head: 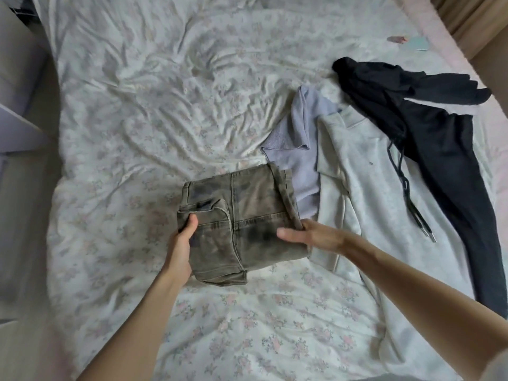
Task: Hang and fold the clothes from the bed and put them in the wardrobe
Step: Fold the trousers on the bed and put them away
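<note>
A folded pair of olive-grey washed jeans point(247, 210) lies in the middle of the bed. My left hand point(182, 243) grips the stack's left edge, thumb on top and fingers hidden underneath. My right hand point(308, 235) holds the right edge the same way, thumb stretched across the top. To the right lie a lilac knit top point(302, 138), a pale grey sweatshirt point(365, 193) and a black garment with a drawstring point(428, 133), all unfolded.
The floral bedsheet point(165, 105) is rumpled. Grey furniture point(16, 105) stands along the bed's left side. A pink blanket edge point(450, 42) and a wooden frame point(478, 26) run along the far right, with two small items point(409, 41) near them.
</note>
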